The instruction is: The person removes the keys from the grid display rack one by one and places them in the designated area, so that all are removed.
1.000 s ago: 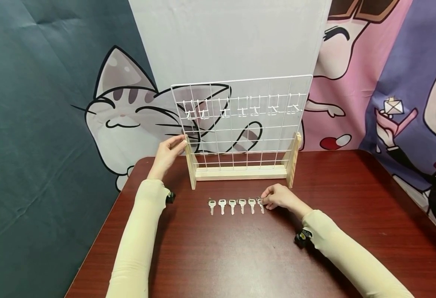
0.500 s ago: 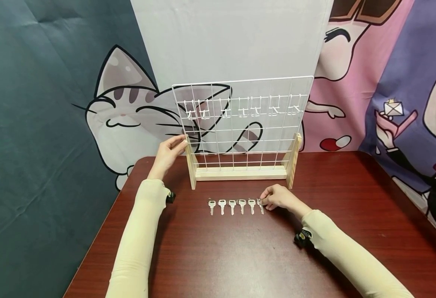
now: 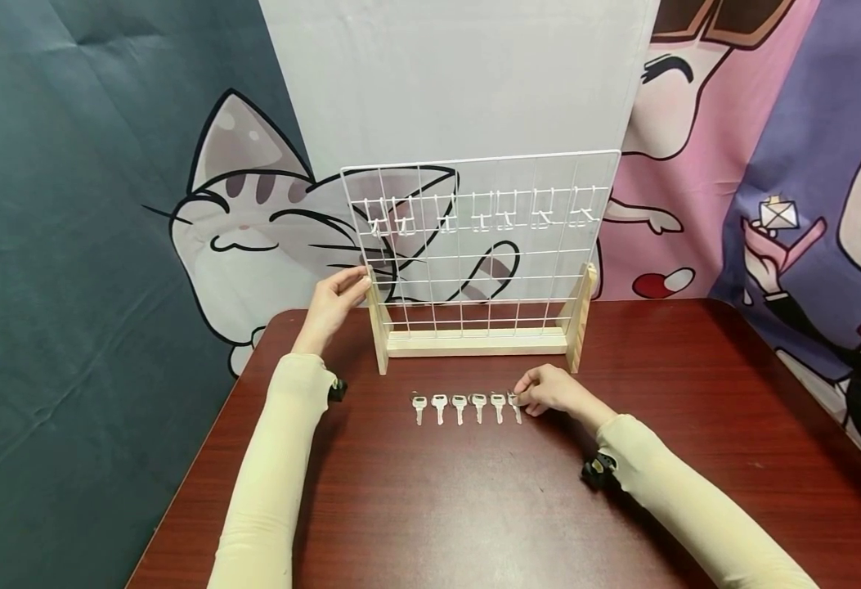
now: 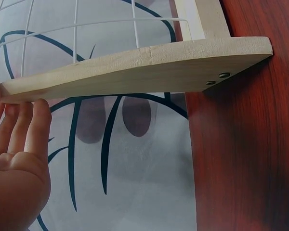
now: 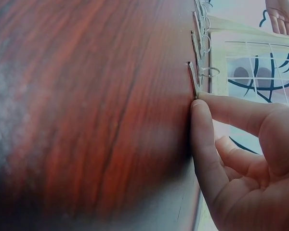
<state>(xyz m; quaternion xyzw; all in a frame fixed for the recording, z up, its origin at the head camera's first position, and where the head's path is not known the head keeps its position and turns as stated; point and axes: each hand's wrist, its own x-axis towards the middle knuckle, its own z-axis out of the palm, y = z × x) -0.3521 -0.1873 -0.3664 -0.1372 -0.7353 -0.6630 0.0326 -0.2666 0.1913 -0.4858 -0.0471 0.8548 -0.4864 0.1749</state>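
Several silver keys point(image 3: 459, 406) lie in a row on the table, each with a small ring at its head. At the right end of that row, my right hand point(image 3: 557, 388) pinches the last key point(image 3: 516, 409) between thumb and forefinger. The right wrist view shows this key point(image 5: 192, 77) edge-on, its near end at the fingertips. My left hand point(image 3: 333, 301) grips the top of the left wooden upright point(image 3: 378, 334) of a white wire grid rack. In the left wrist view the fingers point(image 4: 37, 125) lie along the underside of the upright point(image 4: 144, 72).
White hooks point(image 3: 504, 218) hang in a line across the upper part of the grid. A pale wooden base bar point(image 3: 477, 343) joins the two uprights. The rack stands toward the back of the red-brown table point(image 3: 437, 507), in front of a cartoon-printed backdrop point(image 3: 445, 82).
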